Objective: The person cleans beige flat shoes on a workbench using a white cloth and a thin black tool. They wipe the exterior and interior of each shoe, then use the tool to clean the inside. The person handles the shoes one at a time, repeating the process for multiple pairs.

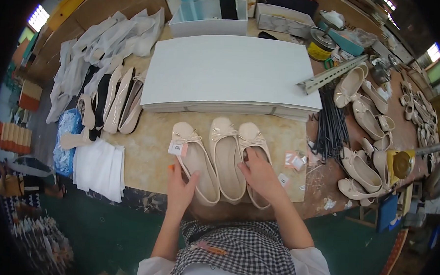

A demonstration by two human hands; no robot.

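Three beige ballet flats with bows lie side by side before me, toes pointing away. The left flat (199, 168) carries a small white tag near its bow. My left hand (180, 189) grips this flat's outer edge, thumb over the rim; a finger has something orange on it. Between the other two sits the middle flat (227, 167). My right hand (263, 177) is closed on the right flat (254, 135), with fingers inside its opening and the thumb by the edge facing the middle flat. The hand covers much of that shoe.
A stack of white boards or box lids (228, 71) stands behind the shoes. To the left are more flats (118, 101), white sheets (98, 169) and a blue bag (66, 140). Black cords (330, 127), a perforated metal bar (333, 75) and loose flats (363, 168) lie right.
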